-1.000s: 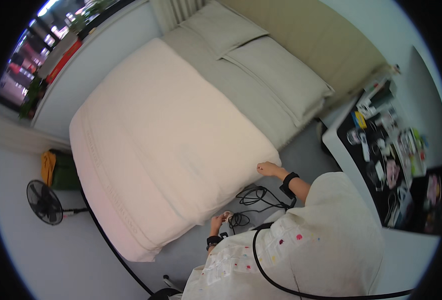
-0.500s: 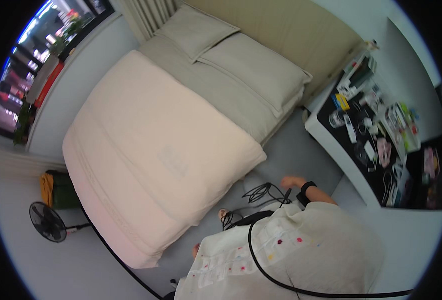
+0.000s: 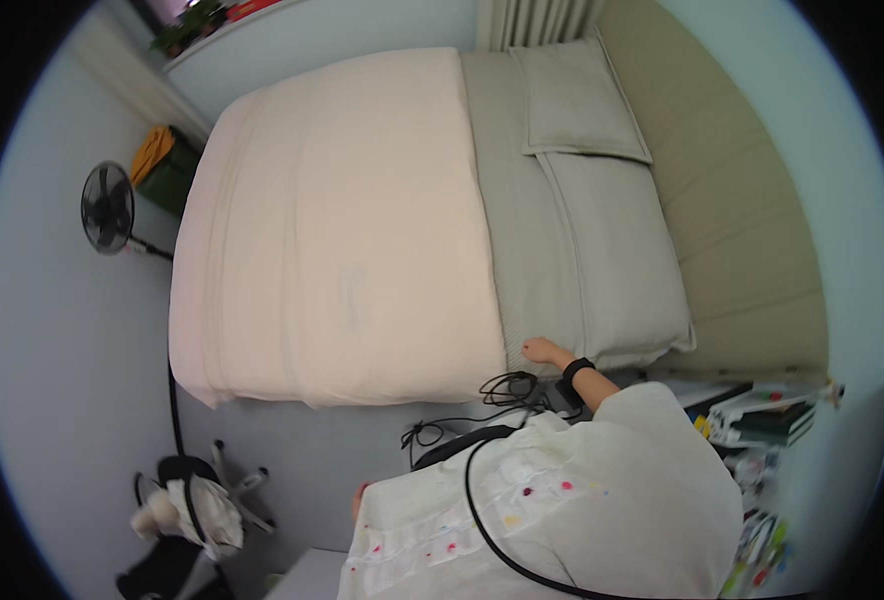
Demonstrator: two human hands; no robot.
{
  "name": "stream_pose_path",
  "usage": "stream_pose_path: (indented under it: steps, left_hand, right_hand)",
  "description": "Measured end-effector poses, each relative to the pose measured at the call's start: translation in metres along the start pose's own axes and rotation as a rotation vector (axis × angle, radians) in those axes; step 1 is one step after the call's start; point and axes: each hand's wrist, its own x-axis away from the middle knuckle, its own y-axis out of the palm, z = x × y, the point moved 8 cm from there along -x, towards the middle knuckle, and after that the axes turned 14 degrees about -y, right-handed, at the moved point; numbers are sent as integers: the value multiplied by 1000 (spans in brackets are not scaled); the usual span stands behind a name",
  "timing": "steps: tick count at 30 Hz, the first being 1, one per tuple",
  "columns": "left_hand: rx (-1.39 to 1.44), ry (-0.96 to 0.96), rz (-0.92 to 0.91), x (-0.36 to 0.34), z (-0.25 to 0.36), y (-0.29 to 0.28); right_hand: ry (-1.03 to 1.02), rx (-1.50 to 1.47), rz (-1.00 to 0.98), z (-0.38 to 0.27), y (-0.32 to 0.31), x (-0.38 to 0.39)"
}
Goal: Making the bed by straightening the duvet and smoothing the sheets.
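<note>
My right hand (image 3: 542, 351) is loosely closed, its fingers curled in, with nothing visible in it. It hovers over or rests against the near edge of the grey bed sheet (image 3: 529, 250); I cannot tell which. A black band (image 3: 578, 369) circles that wrist. Of my left hand (image 3: 359, 497) only a sliver shows beside my white shirt, its fingers hidden. Looped black cable (image 3: 510, 390) hangs in front of me, below my right hand. A pale pink quilt (image 3: 362, 220) covers the left part of the bed, and two grey pillows (image 3: 622, 250) lie at the right.
A padded beige headboard (image 3: 752, 200) borders the bed. Right of me stands a desk with books (image 3: 777, 425) and small items. At the left are a black fan (image 3: 108, 207), a green bag (image 3: 169, 170) and an office chair (image 3: 197, 500) with cloth on it.
My view has turned, so the bed now lies straight across and the chair shows at lower left. My right hand has moved from above the floor to the bed's near edge.
</note>
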Motion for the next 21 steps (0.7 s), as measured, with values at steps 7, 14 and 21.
stream_pose_path:
  steps: [7,14,21]
  left_hand:
    - [395,156,395,82,-63,42]
    - [587,121,470,101,-143,152]
    - [1079,206,370,-13,-257,234]
  right_hand:
    - [235,-86,-373,88,-10,85]
    - [92,238,-581,128,-121,4]
    - [23,12,-587,82,-197,-163]
